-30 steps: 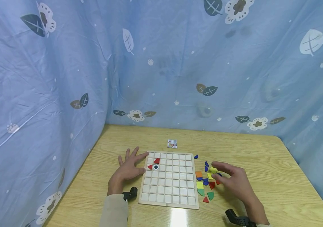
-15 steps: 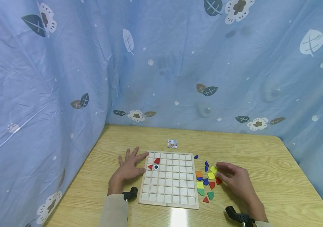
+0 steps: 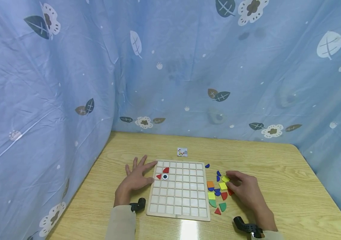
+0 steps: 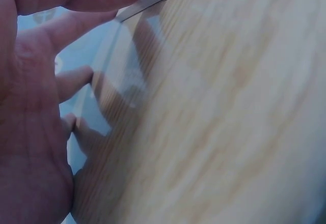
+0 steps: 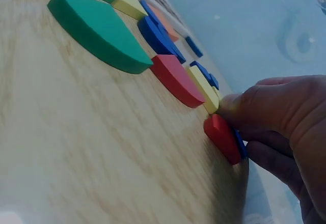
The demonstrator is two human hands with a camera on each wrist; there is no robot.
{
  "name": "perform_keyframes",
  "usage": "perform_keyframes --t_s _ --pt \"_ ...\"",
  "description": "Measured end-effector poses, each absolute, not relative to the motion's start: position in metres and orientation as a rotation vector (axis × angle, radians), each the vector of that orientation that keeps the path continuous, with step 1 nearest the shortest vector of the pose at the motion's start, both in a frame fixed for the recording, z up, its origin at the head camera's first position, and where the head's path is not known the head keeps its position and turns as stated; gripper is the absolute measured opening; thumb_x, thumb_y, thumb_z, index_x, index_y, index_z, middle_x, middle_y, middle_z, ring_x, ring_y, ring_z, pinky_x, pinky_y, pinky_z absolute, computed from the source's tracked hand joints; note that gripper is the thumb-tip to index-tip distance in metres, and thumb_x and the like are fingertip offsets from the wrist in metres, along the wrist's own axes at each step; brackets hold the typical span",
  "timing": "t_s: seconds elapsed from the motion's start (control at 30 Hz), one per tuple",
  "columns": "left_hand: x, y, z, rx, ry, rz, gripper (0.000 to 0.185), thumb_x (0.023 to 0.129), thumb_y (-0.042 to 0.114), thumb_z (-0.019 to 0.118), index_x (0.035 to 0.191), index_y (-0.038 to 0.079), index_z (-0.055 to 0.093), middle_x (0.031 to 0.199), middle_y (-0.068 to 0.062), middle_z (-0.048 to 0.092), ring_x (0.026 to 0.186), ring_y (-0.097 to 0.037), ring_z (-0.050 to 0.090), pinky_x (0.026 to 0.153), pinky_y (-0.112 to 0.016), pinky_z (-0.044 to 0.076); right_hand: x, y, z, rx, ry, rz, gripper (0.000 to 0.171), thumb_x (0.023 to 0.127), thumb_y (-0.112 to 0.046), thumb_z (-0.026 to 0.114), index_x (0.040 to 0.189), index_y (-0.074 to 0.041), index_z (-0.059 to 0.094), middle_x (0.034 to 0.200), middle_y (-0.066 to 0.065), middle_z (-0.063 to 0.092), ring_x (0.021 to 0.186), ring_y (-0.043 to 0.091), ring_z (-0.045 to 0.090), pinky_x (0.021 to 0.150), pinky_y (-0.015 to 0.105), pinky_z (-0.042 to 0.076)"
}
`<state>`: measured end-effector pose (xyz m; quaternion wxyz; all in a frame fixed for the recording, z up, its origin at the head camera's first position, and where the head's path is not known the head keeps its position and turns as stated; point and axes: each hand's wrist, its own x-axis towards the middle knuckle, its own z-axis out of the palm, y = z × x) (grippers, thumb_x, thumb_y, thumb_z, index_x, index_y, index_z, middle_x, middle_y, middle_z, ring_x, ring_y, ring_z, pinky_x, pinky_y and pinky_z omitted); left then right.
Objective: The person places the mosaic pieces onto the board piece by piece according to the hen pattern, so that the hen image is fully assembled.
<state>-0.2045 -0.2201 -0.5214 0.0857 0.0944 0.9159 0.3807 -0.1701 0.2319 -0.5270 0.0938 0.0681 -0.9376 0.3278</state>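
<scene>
Wood-grain desk (image 3: 266, 160) carries, at lower centre of the head view, a gridded wooden puzzle board (image 3: 178, 196); the left hand (image 3: 136, 178) lies flat beside its left edge, grip open with fingers spread, fingertips touching the frame. Right of the board lie loose coloured foam pieces (image 3: 216, 193). Among them the right hand (image 3: 245, 190), fingers curled, pinches a red piece (image 5: 222, 138) lying on the desk.
</scene>
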Motion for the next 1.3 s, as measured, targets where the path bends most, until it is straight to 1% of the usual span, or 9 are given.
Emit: perform_keyframes --t_s 0.27,0.37,0.5,0.7,0.83,1.07,1.3 --pt "-0.204 -0.219 -0.521 0.278 2.739 1.109 0.075 0.092 0.015 0.078 0.162 0.027 0.057 0.184 -0.017 0.014 0.168 -0.053 -0.012 0.122 -0.08 -0.022 -0.171 0.23 -0.531 0.21 -2.737 0.957 0.035 0.09 -0.002 0.085 0.124 -0.006 0.08 0.117 0.009 0.083 0.105 0.027 0.08 0.094 0.053 0.064" --pt "-0.205 -0.219 -0.521 0.277 2.743 1.104 0.074 0.092 0.015 0.078 0.162 0.027 0.057 0.184 -0.018 0.015 0.168 -0.053 -0.012 0.122 -0.08 -0.022 -0.171 0.23 -0.53 0.208 -2.717 1.003 0.035 0.091 0.0 0.083 0.125 -0.004 0.08 0.118 0.011 0.083 0.107 0.03 0.081 0.093 0.051 0.065" --pt "-0.205 -0.22 -0.521 0.29 2.738 1.111 0.074 0.092 0.014 0.078 0.162 0.025 0.056 0.184 -0.019 0.013 0.168 -0.054 -0.013 0.121 -0.08 -0.023 -0.17 0.227 -0.523 0.211 -2.691 1.092 0.035 0.093 0.002 0.081 0.127 -0.005 0.079 0.122 0.012 0.083 0.111 0.032 0.081 0.095 0.048 0.065" --pt "-0.205 -0.22 -0.52 0.29 2.735 1.119 0.074 0.092 0.014 0.077 0.163 0.025 0.056 0.184 -0.019 0.013 0.168 -0.054 -0.013 0.121 -0.08 -0.023 -0.169 0.214 -0.509 0.354 -2.633 1.165 0.038 0.091 0.004 0.083 0.128 -0.005 0.079 0.119 0.008 0.084 0.107 0.031 0.082 0.096 0.049 0.064" --pt "-0.204 -0.219 -0.52 0.287 2.733 1.119 0.074 0.093 0.014 0.077 0.163 0.025 0.056 0.184 -0.019 0.013 0.168 -0.053 -0.013 0.121 -0.08 -0.023 -0.169 0.201 -0.5 0.436 -2.618 1.21 0.039 0.091 0.002 0.084 0.129 -0.005 0.079 0.118 0.006 0.084 0.106 0.029 0.082 0.096 0.051 0.064" --pt "-0.205 -0.219 -0.52 0.282 2.742 1.107 0.075 0.091 0.013 0.078 0.162 0.025 0.057 0.184 -0.019 0.014 0.168 -0.053 -0.012 0.121 -0.08 -0.022 -0.171 0.177 -0.494 0.528 -2.593 1.278 0.037 0.092 0.0 0.084 0.128 -0.009 0.08 0.119 0.004 0.084 0.107 0.026 0.082 0.094 0.052 0.065" --pt "-0.205 -0.219 -0.52 0.278 2.74 1.1 0.075 0.092 0.014 0.078 0.163 0.026 0.056 0.184 -0.018 0.013 0.168 -0.052 -0.013 0.122 -0.079 -0.022 -0.177 0.15 -0.492 0.657 -2.562 1.296 0.036 0.092 -0.001 0.085 0.126 -0.011 0.081 0.119 0.001 0.084 0.109 0.025 0.082 0.094 0.049 0.066"
